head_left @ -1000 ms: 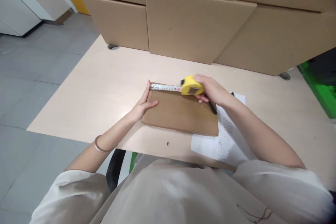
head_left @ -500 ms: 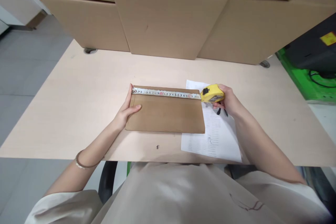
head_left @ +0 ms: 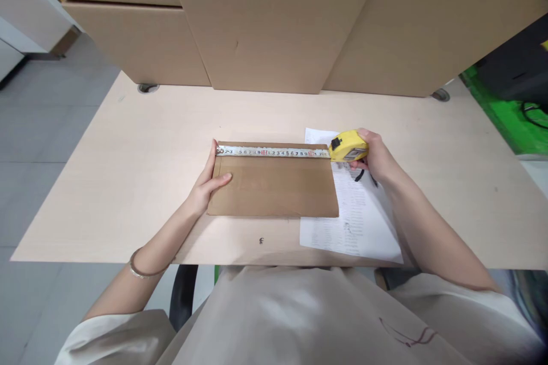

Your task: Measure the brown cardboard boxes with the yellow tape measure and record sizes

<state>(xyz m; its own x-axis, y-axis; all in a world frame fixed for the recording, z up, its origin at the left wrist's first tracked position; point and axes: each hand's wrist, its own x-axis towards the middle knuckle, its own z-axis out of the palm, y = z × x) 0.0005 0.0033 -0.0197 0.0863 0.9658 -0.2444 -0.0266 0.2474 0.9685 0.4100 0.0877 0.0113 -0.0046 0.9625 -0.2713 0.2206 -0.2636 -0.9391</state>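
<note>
A flat brown cardboard box (head_left: 278, 191) lies near the middle of the table. My left hand (head_left: 205, 185) grips its left end, thumb resting on top and a finger at the upper left corner beside the end of the metal tape. The tape's blade (head_left: 274, 152) stretches straight along the box's far edge, its numbers facing up. Past the right end of the box, my right hand (head_left: 379, 157) is closed around the yellow tape measure (head_left: 349, 146), whose dark strap dangles below. A printed sheet of paper (head_left: 331, 234) sits partly under the box.
Large cardboard boxes (head_left: 274, 34) are stacked along the table's far side. Dark equipment (head_left: 518, 77) stands on a green surface (head_left: 479, 88) at the right. The table's near edge runs just in front of my body, with a chair part (head_left: 184, 296) below it.
The camera view has shifted slightly. Both hands keep their places on the box and the tape measure, and the yellow case appears tilted a little more.
</note>
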